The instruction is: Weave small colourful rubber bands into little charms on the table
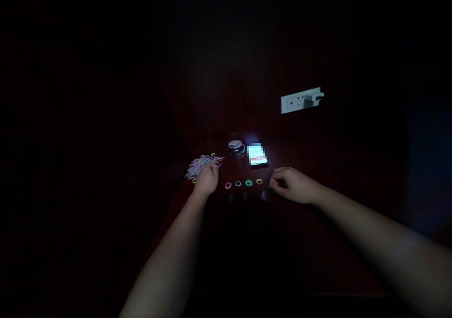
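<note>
Heap of small bands (195, 168), pink, lilac and pale strands tangled in a loose mound, a few yellow, blue and orange loops around its edges; on the left of a dark reddish table (282, 233) with a dull surface. Left hand (207, 179): at the near right edge of the heap, thumb uppermost, fingers mostly hidden; cannot tell whether it grips a band. Row of four rings, lying flat, rounded: pink ring (228, 188), blue ring (236, 185), thicker green ring (246, 183), yellow ring (257, 182). Right hand (291, 184): just beside the yellow ring, fingers curled narrowly toward the thumb; cannot tell whether anything is held. Three small thready clumps (264, 196), nearer than the rings, dim. Round jar (236, 149), glossy, clear-sided. Phone (257, 155), flat rectangle, screen lit. Wall socket (293, 103), pale oblong plate, plug (313, 99) inserted.
</note>
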Available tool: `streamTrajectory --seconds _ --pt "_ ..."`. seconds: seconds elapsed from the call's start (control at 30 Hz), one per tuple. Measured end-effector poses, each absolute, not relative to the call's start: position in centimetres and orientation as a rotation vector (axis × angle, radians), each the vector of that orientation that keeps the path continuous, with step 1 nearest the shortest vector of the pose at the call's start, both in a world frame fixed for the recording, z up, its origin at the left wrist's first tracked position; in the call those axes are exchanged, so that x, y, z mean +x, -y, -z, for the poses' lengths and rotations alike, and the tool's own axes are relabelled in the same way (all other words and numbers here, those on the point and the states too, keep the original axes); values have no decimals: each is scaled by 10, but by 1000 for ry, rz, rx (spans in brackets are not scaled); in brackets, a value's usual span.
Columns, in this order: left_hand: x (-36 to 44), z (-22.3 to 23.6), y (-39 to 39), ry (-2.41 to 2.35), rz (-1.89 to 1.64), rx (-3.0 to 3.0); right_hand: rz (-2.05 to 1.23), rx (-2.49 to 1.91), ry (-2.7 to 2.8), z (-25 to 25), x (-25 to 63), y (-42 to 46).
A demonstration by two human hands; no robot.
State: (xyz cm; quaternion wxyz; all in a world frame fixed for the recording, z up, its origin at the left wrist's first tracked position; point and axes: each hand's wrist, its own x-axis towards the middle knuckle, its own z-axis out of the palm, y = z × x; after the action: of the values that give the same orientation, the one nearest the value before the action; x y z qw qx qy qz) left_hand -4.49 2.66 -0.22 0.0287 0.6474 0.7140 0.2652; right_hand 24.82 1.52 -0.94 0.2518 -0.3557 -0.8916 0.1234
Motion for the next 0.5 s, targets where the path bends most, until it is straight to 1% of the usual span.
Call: streamTrajectory --seconds 0.07,0.23,0.37,0.5 --pt "-28 0 -18 -1984 -834 2179 -363 -960 2400 9 246 -13" --pt "16 -1 4 -1560 -703 2462 -433 -906 2305 7 237 -4" --pt "29 -3 14 -1417 -661 2508 -451 -877 2235 4 235 1" --pt "30 -8 18 -1408 -672 2493 -466 -843 2235 3 236 1"
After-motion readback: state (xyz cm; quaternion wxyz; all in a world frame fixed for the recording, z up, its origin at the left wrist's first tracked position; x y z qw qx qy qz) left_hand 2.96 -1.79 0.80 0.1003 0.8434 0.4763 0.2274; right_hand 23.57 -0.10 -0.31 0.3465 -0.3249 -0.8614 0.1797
